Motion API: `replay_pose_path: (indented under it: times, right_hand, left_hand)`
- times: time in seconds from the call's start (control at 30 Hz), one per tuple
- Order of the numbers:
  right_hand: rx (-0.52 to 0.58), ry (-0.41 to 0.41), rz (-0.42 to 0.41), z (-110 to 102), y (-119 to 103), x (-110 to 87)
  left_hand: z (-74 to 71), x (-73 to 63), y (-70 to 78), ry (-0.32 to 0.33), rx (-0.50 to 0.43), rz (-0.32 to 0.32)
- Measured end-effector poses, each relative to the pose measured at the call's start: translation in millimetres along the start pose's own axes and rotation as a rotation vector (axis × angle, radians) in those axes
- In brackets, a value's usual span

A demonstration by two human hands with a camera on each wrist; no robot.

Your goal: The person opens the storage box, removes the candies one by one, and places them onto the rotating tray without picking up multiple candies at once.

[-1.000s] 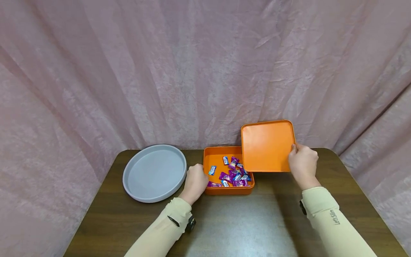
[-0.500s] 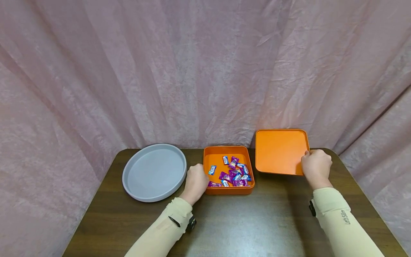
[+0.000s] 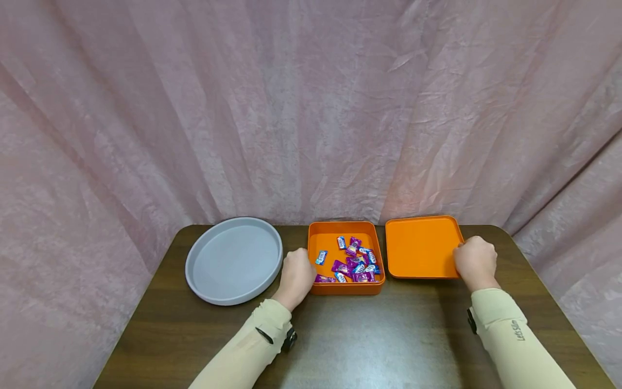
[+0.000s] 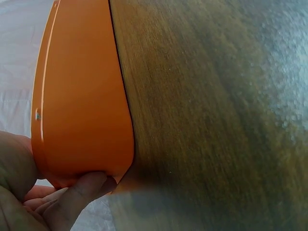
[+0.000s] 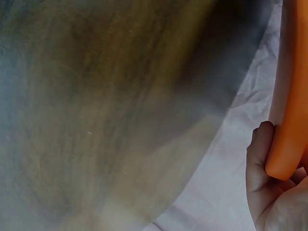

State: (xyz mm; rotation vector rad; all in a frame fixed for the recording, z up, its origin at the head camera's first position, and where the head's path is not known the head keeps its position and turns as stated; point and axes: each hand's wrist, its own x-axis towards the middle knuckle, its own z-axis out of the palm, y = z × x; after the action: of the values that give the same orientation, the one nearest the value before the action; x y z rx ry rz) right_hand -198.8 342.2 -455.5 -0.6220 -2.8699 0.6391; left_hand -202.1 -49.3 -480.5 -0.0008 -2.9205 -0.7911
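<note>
My left hand (image 3: 296,276) grips the front left corner of a square orange box (image 3: 346,290). In the left wrist view the thumb lies low on the box's outer wall (image 4: 84,101), with the other fingers partly hidden behind the corner. Several wrapped candies (image 3: 353,247), some purple and some blue and white, lie inside, mostly towards the box's front right. To the right, my right hand (image 3: 476,263) holds the matching orange lid (image 3: 424,247) by its right edge, inner side up. The right wrist view shows fingers curled around the lid's rim (image 5: 290,130).
A round grey tray (image 3: 233,262) stands left of the box, just beside my left hand. Everything is on a dark brown wooden table (image 3: 379,335). Close behind its back edge hangs a pink curtain (image 3: 311,119).
The lid has moved right, off the box's corner, and then down and flatter towards the table with my right hand. My left hand stays at the box corner.
</note>
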Motion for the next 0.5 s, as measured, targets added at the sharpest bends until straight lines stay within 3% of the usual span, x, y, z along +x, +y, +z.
replay_pose_path:
  times: [0.5]
  right_hand:
    - [-0.055, -0.100, -0.010, 14.8, 7.3, 5.6]
  left_hand:
    - [1.4, -0.8, 0.4, 0.042, 0.029, 0.027]
